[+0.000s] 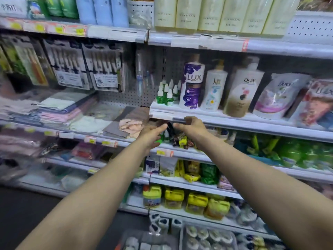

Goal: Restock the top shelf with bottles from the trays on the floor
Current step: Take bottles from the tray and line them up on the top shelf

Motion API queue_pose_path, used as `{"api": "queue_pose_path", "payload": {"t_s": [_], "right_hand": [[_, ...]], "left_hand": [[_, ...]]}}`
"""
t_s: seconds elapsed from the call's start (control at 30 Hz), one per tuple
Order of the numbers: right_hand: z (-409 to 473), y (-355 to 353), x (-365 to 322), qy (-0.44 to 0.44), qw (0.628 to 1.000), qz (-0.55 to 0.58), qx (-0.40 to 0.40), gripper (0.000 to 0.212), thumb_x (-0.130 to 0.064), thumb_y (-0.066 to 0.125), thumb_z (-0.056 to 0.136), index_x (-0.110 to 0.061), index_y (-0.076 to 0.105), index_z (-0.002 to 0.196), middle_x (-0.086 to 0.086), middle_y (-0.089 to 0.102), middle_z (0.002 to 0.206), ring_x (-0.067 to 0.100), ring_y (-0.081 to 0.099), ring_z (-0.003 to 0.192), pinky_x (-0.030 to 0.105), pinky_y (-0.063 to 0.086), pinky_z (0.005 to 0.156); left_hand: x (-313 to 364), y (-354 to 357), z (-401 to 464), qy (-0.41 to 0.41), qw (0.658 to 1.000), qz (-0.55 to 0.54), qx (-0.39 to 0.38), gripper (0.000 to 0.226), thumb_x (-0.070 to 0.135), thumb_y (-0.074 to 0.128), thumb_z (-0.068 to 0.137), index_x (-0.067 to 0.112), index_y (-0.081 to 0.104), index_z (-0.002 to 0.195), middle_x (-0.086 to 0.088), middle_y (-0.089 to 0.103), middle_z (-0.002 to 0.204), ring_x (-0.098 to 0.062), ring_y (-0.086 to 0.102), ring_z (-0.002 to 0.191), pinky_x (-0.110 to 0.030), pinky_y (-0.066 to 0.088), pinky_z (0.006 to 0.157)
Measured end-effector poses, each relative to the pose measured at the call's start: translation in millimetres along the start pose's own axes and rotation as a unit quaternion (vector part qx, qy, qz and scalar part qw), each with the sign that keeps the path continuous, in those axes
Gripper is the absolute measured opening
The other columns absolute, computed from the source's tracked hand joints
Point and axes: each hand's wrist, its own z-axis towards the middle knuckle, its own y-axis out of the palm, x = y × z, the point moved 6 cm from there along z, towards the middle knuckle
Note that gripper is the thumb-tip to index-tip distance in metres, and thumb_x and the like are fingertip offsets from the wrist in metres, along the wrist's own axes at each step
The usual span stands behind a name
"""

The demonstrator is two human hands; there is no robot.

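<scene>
hands: left hand (153, 134) and right hand (191, 126) both loose, grasping nothing
trays: trays (207, 237) on floor, far below hands
bottles: upright

White store shelves (252, 121) fill my view. At twelve o'clock, pale yellow bottles (216, 13) line the top shelf, blue bottles (102, 9) at eleven. Below stand small green bottles (166, 95), a purple bottle (191, 85), two white pump bottles (214, 91) and refill pouches (277, 96). Folded cloths (59, 109) lie at nine. Yellow jugs (196, 201) sit low; trays (207, 237) rest on the floor at six.
</scene>
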Motion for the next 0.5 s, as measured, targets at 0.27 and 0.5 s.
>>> {"api": "queue_pose_path", "payload": {"t_s": [0.27,0.5], "right_hand": [[-4.0,27.4,38.2,0.041,0.999,-0.023,-0.013,0.068,-0.035,0.081,0.083,-0.009,0.052,0.139,0.005,0.06,0.131,0.02,0.058,0.113,0.029,0.047,0.092],[-8.1,70.4,91.1,0.129,0.991,-0.016,-0.016,0.07,-0.034,0.08,0.084,-0.008,0.048,0.141,0.009,0.055,0.139,0.026,0.054,0.123,0.035,0.046,0.098]], "left_hand": [[-48.4,-12.8,14.0,-0.043,0.999,-0.004,-0.009,0.051,0.043,0.078,0.084,0.012,0.058,0.119,-0.007,0.062,0.123,-0.022,0.06,0.114,-0.037,0.054,0.092],[-93.7,-36.9,22.3,-0.082,0.996,0.005,-0.025,0.032,0.038,0.076,0.087,0.016,0.064,0.106,-0.005,0.068,0.11,-0.014,0.064,0.097,-0.032,0.055,0.087]]}}
